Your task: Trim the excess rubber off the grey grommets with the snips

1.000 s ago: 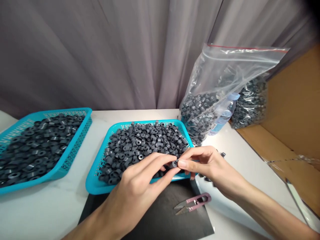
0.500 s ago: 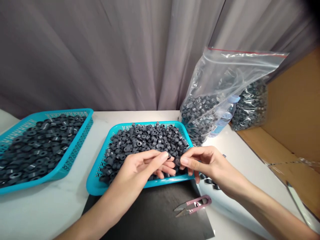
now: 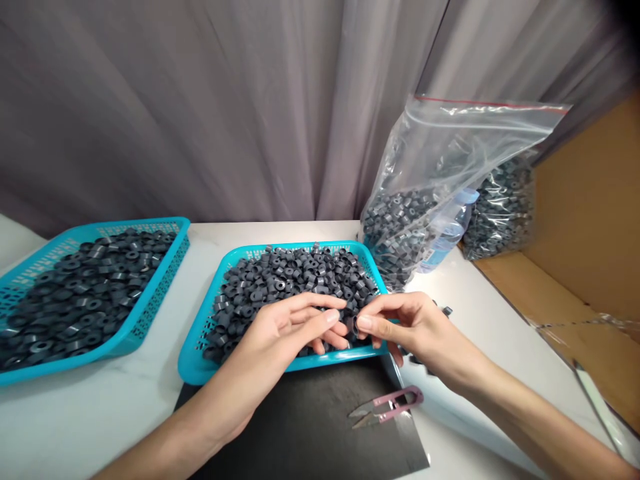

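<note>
Over the front right of the middle turquoise basket (image 3: 187, 353), both hands are close together. A small dark grey ring-shaped plastic part (image 3: 355, 326) is pinched between the thumb and forefinger of my right hand (image 3: 407, 323). My left hand (image 3: 300, 323) faces it from the left, its fingers loosely bent and apart, with nothing visible between them. Many similar dark grey parts (image 3: 285, 277) fill the basket beneath. Thread snips with pink handles (image 3: 395, 403) lie on a black mat (image 3: 310, 420) just in front of the basket.
At left stands a second turquoise basket (image 3: 127, 343) of the same parts. A clear zip bag (image 3: 400, 223) of parts, a water bottle (image 3: 447, 230) and another filled bag (image 3: 503, 210) are at the back right. A cardboard box (image 3: 590, 220) borders the right side.
My left forefinger has straightened and lifted away from the thumb. My right hand keeps its pinch on the ring-shaped part, now turned slightly. The view has shifted a little.
</note>
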The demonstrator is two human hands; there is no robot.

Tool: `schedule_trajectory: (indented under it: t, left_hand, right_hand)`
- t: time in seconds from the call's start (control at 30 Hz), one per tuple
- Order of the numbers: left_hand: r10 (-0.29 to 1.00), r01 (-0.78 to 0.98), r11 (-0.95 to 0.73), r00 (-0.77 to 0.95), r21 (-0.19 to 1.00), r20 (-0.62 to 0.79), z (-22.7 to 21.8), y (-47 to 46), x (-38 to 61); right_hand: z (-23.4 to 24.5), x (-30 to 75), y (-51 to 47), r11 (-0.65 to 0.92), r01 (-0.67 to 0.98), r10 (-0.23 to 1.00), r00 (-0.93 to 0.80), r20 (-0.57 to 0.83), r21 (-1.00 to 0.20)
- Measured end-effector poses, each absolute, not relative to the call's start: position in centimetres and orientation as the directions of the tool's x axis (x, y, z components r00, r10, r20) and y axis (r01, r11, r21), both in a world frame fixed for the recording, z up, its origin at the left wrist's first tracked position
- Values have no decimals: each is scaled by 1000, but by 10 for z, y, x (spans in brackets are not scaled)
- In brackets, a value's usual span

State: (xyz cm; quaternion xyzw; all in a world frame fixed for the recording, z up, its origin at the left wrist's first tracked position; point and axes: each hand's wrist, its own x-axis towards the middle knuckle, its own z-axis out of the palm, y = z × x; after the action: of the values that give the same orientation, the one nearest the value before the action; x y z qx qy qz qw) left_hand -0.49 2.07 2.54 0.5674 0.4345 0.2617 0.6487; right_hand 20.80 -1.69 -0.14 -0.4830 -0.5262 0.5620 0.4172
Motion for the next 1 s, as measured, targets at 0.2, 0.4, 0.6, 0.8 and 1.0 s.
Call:
schedule_trajectory:
  t: [0.2, 0.4, 0.6, 0.8, 1.0]
  left_hand:
    - [810, 136, 332, 465, 933, -356, 26, 20, -5]
    - [795, 83, 410, 455, 908, -400, 24, 22, -8]
    - [799, 83, 396, 460, 915, -387, 24, 22, -8]
    - [856, 247, 76, 481, 966, -190, 26, 37, -11]
    - [902, 629, -405, 396, 664, 174, 40, 54, -36]
  right_hand:
    - [1, 206, -17, -113, 51, 981, -150, -119, -992]
    - [0, 214, -14, -39, 166, 997, -53, -48, -985]
    - [1, 221, -12, 76, 437, 994, -109, 31, -896]
    - [16, 237, -8, 291, 662, 949, -110, 294, -690]
    - [31, 260, -12, 322, 778, 943, -212, 256, -540]
